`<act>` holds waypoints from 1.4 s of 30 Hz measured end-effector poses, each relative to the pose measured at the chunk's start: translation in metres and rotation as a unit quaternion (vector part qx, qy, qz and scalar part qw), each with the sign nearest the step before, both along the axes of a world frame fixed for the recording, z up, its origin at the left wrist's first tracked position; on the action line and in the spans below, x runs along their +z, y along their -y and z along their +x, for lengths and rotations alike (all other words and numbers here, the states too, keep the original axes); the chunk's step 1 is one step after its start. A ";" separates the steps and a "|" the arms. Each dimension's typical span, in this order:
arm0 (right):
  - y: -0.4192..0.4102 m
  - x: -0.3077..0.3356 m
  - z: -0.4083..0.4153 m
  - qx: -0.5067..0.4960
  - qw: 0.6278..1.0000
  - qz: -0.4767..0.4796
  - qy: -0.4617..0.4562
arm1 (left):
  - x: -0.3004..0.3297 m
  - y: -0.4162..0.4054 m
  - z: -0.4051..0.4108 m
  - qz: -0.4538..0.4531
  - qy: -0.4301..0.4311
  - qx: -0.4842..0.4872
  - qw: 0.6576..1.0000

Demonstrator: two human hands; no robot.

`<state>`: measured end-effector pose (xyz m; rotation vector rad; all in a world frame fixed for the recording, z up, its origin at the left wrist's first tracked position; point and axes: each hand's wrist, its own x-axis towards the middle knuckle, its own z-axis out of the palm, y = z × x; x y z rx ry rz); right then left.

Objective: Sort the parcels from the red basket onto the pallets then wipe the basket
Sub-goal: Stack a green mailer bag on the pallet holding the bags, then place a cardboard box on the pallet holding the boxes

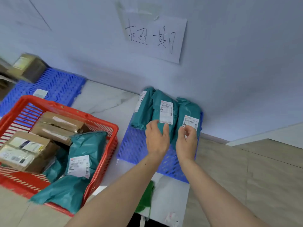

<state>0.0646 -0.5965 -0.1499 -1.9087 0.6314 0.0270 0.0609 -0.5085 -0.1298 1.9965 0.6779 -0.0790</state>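
Blue pallet [131, 149]; left hand [156, 139] on teal parcel [165, 112]

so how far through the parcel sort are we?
Partway. Done: three teal parcels lie on the right blue pallet. In hand: left hand and right hand are over them, neither gripping. Left: red basket holds boxes and teal bags; wiping not started.

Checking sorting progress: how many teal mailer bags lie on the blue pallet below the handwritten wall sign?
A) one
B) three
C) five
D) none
B: three teal mailer bags, left, middle and right, lie side by side at the wall end of the blue pallet, under the handwritten sign.
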 end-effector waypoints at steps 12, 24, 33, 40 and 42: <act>-0.119 0.069 -0.067 0.121 0.991 0.061 -0.012 | 0.060 -0.120 -0.080 0.004 0.054 0.121 0.991; -0.315 0.082 -0.103 0.191 0.978 0.062 -0.050 | 0.060 -0.328 -0.130 0.048 0.019 0.124 0.991; -0.424 0.048 -0.115 0.235 0.950 0.040 -0.201 | 0.029 -0.463 -0.144 0.099 -0.083 0.099 0.987; -0.452 0.029 -0.109 0.250 0.916 0.051 -0.309 | -0.001 -0.520 -0.142 0.131 -0.139 0.066 0.979; -0.456 0.024 -0.109 0.245 0.909 0.060 -0.331 | -0.006 -0.528 -0.140 0.107 -0.164 0.048 0.979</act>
